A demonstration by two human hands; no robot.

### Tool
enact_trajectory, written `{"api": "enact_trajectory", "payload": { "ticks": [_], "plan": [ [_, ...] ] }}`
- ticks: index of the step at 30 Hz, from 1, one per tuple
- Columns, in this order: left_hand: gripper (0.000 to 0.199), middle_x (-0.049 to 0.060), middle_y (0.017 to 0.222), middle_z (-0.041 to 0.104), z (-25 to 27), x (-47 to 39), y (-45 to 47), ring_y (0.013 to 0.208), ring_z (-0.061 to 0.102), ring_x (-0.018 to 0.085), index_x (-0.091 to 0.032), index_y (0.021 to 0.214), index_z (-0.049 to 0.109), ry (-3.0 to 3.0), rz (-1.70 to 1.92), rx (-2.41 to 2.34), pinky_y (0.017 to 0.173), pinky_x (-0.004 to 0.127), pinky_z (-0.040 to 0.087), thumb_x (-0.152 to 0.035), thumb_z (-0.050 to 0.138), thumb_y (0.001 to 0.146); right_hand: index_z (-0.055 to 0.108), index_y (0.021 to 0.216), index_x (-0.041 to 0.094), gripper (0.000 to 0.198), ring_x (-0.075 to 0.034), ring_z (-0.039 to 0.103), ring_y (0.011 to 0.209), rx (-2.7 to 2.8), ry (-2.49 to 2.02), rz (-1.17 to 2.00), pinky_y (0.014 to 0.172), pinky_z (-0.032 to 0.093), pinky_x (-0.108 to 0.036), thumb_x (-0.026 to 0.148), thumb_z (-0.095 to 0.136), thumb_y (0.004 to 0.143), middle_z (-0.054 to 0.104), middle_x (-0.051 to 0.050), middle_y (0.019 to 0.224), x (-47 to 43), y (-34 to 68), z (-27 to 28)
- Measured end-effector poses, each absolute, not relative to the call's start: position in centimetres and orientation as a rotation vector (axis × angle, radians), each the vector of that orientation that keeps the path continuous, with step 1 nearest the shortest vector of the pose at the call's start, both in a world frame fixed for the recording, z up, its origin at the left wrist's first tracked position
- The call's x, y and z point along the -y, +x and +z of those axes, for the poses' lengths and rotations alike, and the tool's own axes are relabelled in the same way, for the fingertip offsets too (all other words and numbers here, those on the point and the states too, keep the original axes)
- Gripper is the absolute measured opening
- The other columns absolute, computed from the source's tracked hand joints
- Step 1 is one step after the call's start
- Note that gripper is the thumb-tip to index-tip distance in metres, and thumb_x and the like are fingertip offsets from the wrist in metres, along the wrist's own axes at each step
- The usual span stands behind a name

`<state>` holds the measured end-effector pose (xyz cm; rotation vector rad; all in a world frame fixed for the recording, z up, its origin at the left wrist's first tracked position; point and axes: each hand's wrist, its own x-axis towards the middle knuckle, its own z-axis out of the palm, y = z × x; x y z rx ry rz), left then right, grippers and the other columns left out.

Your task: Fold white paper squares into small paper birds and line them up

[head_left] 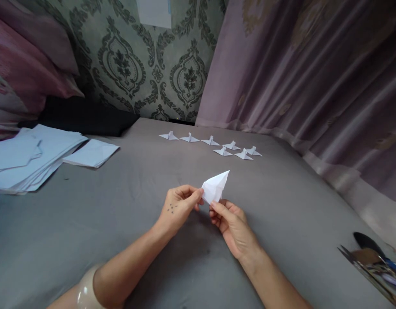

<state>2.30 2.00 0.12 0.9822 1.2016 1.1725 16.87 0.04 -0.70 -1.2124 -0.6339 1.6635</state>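
Since the folded paper (215, 186) looked flimsy, I pinched its near edges with my left hand (179, 204) and right hand (234, 227), presumably for steadiness, leaving its tip free.

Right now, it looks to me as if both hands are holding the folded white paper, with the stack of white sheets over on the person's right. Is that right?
Not quite: the head view shows the stack of white sheets on the person's left, not the right. The rest holds: the left hand and the right hand both hold the folded white paper.
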Motion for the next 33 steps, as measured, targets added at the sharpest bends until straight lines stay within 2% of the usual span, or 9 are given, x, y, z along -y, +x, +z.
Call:
{"api": "enact_trajectory", "payload": {
  "ticks": [5,10,15,19,22,25,28,31,33],
  "plan": [
    [0.027,-0.002,0.052,0.059,-0.3,-2.0,2.3,0.047,0.047,0.006,-0.014,0.058,0.062,0.986,1.181,-1.196,0.051,0.018,0.038,-0.034,0.066,0.076,0.067,0.074,0.014,0.023,-0.009,0.056,0.062,0.643,-1.229,1.686,0.055,0.040,-0.019,0.033,0.079,0.067,0.065,-0.002,0.072,-0.4,17.4,-0.5],
    [0.026,-0.001,0.054,0.060,-0.5,-1.9,2.4,0.048,0.047,0.006,-0.013,0.062,0.064,0.962,1.177,-1.201,0.051,0.018,0.037,-0.035,0.066,0.076,0.069,0.084,0.014,0.031,-0.009,0.056,0.062,0.665,-1.185,1.700,0.053,0.040,-0.019,0.043,0.072,0.073,0.065,-0.003,0.075,-0.5,17.7,-0.1],
    [0.028,-0.002,0.052,0.058,-0.6,-1.8,2.6,0.046,0.046,0.006,-0.014,0.061,0.061,0.950,1.189,-1.251,0.049,0.019,0.035,-0.037,0.067,0.075,0.067,0.083,0.016,0.028,-0.007,0.056,0.062,0.721,-1.198,1.693,0.053,0.038,-0.018,0.039,0.077,0.070,0.064,-0.001,0.080,-0.3,17.6,-0.3],
    [0.031,-0.002,0.051,0.057,-0.8,-1.8,2.6,0.047,0.045,0.007,-0.014,0.059,0.059,0.975,1.165,-1.257,0.050,0.019,0.034,-0.040,0.066,0.076,0.064,0.077,0.016,0.026,-0.006,0.053,0.057,0.744,-1.243,1.615,0.052,0.037,-0.018,0.034,0.080,0.066,0.062,0.001,0.072,-0.2,17.4,-0.6],
    [0.037,-0.001,0.051,0.057,-0.8,-1.8,2.4,0.048,0.047,0.008,-0.014,0.056,0.059,1.012,1.154,-1.220,0.052,0.020,0.035,-0.042,0.060,0.081,0.063,0.075,0.015,0.025,-0.006,0.053,0.056,0.783,-1.252,1.588,0.051,0.037,-0.018,0.034,0.079,0.068,0.063,0.001,0.071,-0.2,17.4,-0.5],
    [0.040,0.002,0.056,0.062,-0.8,-1.8,2.2,0.049,0.051,0.009,-0.014,0.062,0.061,0.976,1.165,-1.145,0.052,0.022,0.036,-0.045,0.051,0.085,0.063,0.076,0.015,0.025,-0.006,0.052,0.056,0.788,-1.251,1.579,0.052,0.037,-0.018,0.034,0.078,0.069,0.063,0.001,0.072,-0.1,17.4,-0.4],
    [0.033,0.003,0.060,0.064,-0.6,-1.7,2.1,0.050,0.052,0.009,-0.014,0.068,0.063,0.958,1.156,-1.096,0.052,0.022,0.036,-0.038,0.051,0.085,0.062,0.076,0.015,0.026,-0.006,0.052,0.055,0.767,-1.249,1.562,0.052,0.037,-0.018,0.034,0.078,0.068,0.063,0.001,0.071,-0.2,17.5,-0.4],
    [0.018,0.001,0.063,0.064,-0.1,-1.5,2.3,0.055,0.052,0.009,-0.013,0.072,0.065,0.997,1.132,-1.106,0.058,0.021,0.040,-0.029,0.059,0.077,0.062,0.075,0.015,0.025,-0.006,0.051,0.055,0.760,-1.242,1.549,0.052,0.037,-0.019,0.033,0.078,0.069,0.063,0.001,0.070,-0.2,17.6,-0.5],
    [0.015,0.001,0.064,0.064,0.3,-1.4,2.5,0.056,0.053,0.009,-0.013,0.073,0.065,1.004,1.118,-1.131,0.060,0.021,0.042,-0.028,0.065,0.072,0.062,0.075,0.015,0.025,-0.006,0.050,0.055,0.763,-1.233,1.548,0.052,0.036,-0.019,0.033,0.078,0.069,0.063,0.001,0.070,-0.2,17.5,-0.5]
  ]
}}
